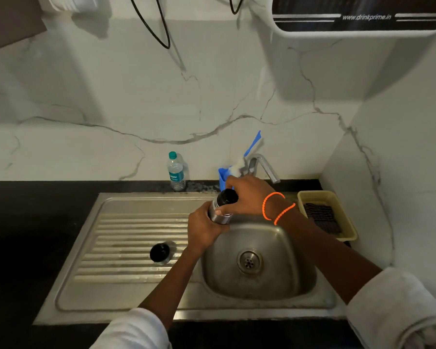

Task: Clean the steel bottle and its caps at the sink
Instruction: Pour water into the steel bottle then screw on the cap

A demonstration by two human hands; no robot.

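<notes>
The steel bottle (220, 214) is tipped over the sink bowl (282, 238), so drips fall in. The left hand (204, 229) wraps its body tight while the right hand (247, 195) grips the black inner cap (227, 196), probably to twist it. The outer cap (160, 253) sits apart on the ribbed drainboard (126, 238).
</notes>
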